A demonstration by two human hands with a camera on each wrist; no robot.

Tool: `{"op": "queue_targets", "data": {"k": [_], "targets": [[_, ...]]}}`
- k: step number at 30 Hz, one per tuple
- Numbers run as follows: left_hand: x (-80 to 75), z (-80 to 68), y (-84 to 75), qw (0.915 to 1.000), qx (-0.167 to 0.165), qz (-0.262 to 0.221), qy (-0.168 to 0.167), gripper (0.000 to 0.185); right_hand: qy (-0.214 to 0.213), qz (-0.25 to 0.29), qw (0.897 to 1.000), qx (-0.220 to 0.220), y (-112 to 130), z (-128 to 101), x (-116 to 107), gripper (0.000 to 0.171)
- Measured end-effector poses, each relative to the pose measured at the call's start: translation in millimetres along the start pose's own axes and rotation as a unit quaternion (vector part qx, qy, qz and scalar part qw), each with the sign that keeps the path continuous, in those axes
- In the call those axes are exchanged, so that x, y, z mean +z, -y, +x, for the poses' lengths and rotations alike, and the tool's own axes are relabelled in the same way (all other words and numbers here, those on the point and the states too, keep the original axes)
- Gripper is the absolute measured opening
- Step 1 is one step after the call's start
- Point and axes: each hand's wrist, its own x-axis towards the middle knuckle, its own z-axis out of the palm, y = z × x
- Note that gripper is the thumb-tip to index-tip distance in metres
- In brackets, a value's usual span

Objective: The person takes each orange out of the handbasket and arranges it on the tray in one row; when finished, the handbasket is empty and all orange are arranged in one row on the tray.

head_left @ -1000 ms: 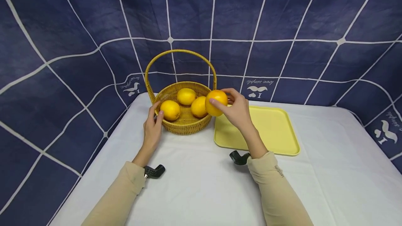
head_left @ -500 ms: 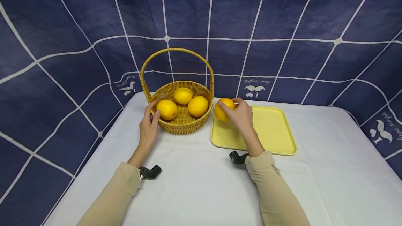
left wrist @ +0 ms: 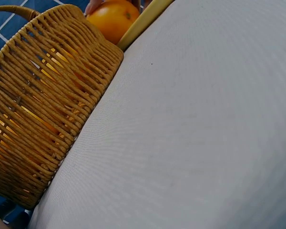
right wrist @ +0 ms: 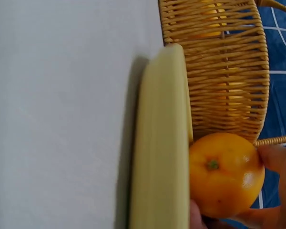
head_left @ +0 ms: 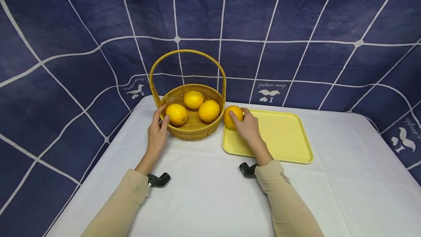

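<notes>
My right hand [head_left: 247, 125] holds an orange [head_left: 233, 116] between thumb and fingers at the back left corner of a yellow tray [head_left: 283, 134]. In the right wrist view the orange [right wrist: 226, 174], its green stem end showing, sits behind the tray's edge [right wrist: 162, 138], near the basket. Whether it rests on the tray is unclear. My left hand [head_left: 157, 132] grips the left rim of a wicker basket [head_left: 192, 134], its thumb near the front. Inside lie a left lemon [head_left: 176, 114], a back lemon [head_left: 193, 100] and a right lemon [head_left: 209, 111].
A tall handle [head_left: 187, 51] arches over the basket. Basket and tray stand side by side on a white tablecloth [head_left: 204, 193]. A dark blue checked cloth [head_left: 250, 14] hangs behind and at both sides. Each wrist wears a black camera mount [head_left: 159, 180].
My right hand has lowered the orange from above the basket's right rim to the tray's back left corner. My left hand stays at the basket's rim.
</notes>
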Motion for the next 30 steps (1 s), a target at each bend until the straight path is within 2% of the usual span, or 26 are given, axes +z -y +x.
{"op": "queue_targets", "data": {"k": [5,20,30], "targets": [[0.1,1.3,-1.8,1.0000,0.006,-0.002,-0.006,0.048,-0.008,0.002,1.000,0.004,1.7,-1.6,1.4,0.069],[0.2,-0.1,-2.8,1.0000,0.003,-0.001,-0.005,0.049,-0.018,0.022,0.999,-0.036,4.5,-0.8,0.9,0.067],[0.4,-1.7,-3.5,1.0000,0.001,-0.001,-0.007,0.048,-0.027,0.030,0.997,-0.065,25.3,-9.7,-9.1,0.071]]}}
